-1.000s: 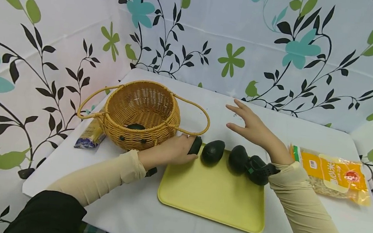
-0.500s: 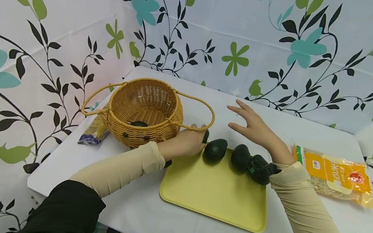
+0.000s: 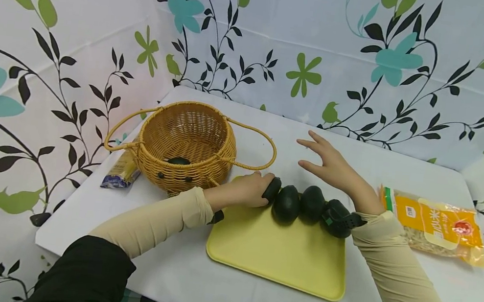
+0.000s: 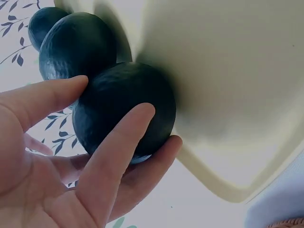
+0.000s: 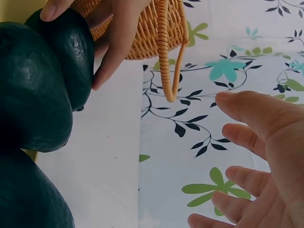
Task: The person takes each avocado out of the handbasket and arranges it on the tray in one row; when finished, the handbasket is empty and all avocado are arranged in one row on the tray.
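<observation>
My left hand (image 3: 248, 189) grips a dark green avocado (image 3: 271, 191) at the far left part of the yellow tray (image 3: 275, 258). In the left wrist view, thumb and fingers curl round this avocado (image 4: 126, 111), which sits right against its neighbour (image 4: 76, 47). Several more avocados stand in a row on the tray to its right, among them one (image 3: 286, 205) beside the held one and another (image 3: 312, 204) further along. My right hand (image 3: 329, 162) hovers beyond the tray's far edge, fingers spread, holding nothing.
A wicker basket (image 3: 143, 160) with two looped handles stands left of the tray, with an avocado (image 3: 178, 161) inside. A yellow and blue packet (image 3: 120, 172) lies by the basket's left side. On the right lies an orange packet (image 3: 438, 225).
My left hand has moved right with its avocado. The neighbouring avocado has shifted right and towards me, closer to the one beyond it. The right hand has stayed nearly still.
</observation>
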`<action>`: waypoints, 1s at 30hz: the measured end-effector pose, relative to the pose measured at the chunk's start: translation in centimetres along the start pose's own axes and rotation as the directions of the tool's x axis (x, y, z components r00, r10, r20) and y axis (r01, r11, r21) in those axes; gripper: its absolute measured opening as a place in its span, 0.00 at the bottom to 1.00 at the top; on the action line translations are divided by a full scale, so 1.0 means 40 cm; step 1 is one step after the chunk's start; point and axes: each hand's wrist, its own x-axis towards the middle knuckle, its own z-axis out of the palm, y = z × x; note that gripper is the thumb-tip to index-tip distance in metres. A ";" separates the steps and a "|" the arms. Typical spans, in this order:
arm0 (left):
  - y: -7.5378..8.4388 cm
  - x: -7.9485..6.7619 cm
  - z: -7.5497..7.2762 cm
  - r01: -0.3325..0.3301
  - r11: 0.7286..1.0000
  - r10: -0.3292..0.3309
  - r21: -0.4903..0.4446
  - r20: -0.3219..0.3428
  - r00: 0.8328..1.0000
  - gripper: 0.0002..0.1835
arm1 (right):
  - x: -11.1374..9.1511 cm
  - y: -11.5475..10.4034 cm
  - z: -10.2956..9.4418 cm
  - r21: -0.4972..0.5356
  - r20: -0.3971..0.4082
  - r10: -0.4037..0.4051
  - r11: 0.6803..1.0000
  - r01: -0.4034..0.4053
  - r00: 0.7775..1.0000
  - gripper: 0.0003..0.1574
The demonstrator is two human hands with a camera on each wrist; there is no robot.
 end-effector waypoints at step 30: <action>-0.005 -0.042 -0.002 -0.074 0.996 0.079 0.058 -0.093 0.993 0.42 | 0.007 0.003 -0.004 -0.018 0.007 0.034 0.999 -0.034 0.999 0.44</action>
